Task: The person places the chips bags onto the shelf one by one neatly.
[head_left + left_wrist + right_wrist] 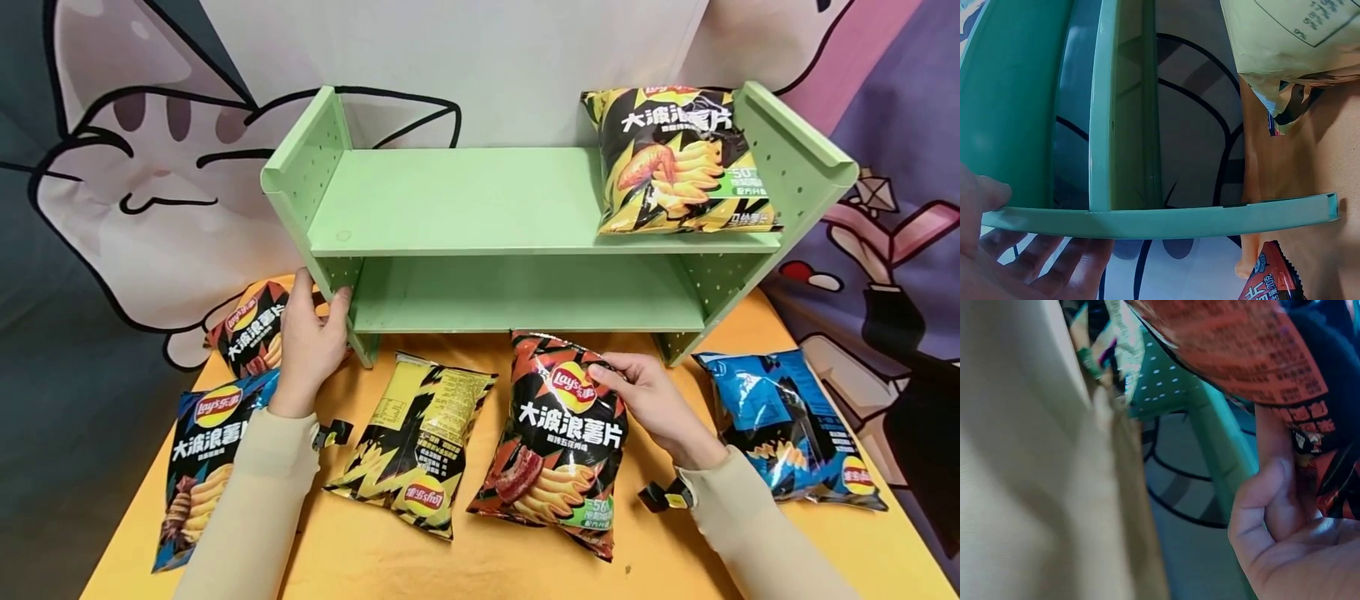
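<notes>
My left hand (309, 354) grips the left side panel of a green two-tier shelf (457, 200). In the left wrist view the thumb (992, 192) lies on the panel's inner side, with the other fingers on the outer side. A red and black bag of potato chips (562, 442) stands tilted in front of the shelf. My right hand (652, 404) pinches its upper right edge, thumb on the front; the right wrist view shows fingers against the red printed back. A yellow and black chip bag (420, 442) lies between my hands, back side up.
Another chip bag (682, 162), with a chicken wing picture, leans at the upper tier's right end. On the orange table, a blue bag (206, 467) and a red bag (251, 329) lie at left. A second blue bag (787, 425) lies at right.
</notes>
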A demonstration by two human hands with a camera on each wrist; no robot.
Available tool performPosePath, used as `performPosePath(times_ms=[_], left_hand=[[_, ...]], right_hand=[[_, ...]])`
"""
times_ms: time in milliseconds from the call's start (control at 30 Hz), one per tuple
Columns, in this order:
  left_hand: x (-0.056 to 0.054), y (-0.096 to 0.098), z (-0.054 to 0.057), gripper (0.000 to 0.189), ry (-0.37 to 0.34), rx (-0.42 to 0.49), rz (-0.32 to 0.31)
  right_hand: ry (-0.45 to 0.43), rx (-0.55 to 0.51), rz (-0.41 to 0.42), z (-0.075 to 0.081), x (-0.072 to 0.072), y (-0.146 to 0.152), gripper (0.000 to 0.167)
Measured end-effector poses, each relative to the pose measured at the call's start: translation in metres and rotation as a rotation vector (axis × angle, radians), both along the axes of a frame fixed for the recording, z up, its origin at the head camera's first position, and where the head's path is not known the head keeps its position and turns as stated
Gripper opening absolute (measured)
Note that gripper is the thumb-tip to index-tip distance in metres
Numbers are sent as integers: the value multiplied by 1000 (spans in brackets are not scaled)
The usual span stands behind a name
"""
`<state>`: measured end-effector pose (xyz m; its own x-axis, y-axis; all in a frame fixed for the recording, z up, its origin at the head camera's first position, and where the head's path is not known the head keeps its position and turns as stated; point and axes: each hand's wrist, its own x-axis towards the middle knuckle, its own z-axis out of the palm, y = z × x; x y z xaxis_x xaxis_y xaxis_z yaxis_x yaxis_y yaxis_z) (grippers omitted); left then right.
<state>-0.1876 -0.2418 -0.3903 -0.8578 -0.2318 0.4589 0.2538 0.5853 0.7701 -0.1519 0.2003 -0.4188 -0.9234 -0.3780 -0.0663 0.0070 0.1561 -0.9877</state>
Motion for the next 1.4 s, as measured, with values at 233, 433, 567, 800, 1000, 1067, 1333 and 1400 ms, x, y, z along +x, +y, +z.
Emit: performPosePath(times_ms=[233, 433, 567, 800, 1000, 1067, 1333, 1400], left_hand=[[1, 0, -1, 46, 2, 2, 3], [1, 1, 0, 46, 15, 2, -1], [0, 1, 0, 45, 15, 3, -4], [0, 2, 0, 45, 15, 3, -6], [1, 1, 0, 47, 11, 9, -7], [1, 1, 0, 48, 11, 13, -12], [0, 1, -2, 47, 14, 11, -9], [0, 0, -1, 47, 19, 10, -9]], right_hand=[[-136, 5, 34, -28, -13, 0, 43], [-212, -28, 57, -48, -22, 3, 47], [-268, -36, 64, -59, -26, 6, 49], [-320, 9, -7, -65, -31, 8, 51], [-239, 188, -147, -59, -31, 9, 48], [-181, 282, -161, -55, -31, 10, 47], [-16, 469, -164, -42, -31, 18, 42], [-11, 463, -165, -40, -31, 19, 43]])
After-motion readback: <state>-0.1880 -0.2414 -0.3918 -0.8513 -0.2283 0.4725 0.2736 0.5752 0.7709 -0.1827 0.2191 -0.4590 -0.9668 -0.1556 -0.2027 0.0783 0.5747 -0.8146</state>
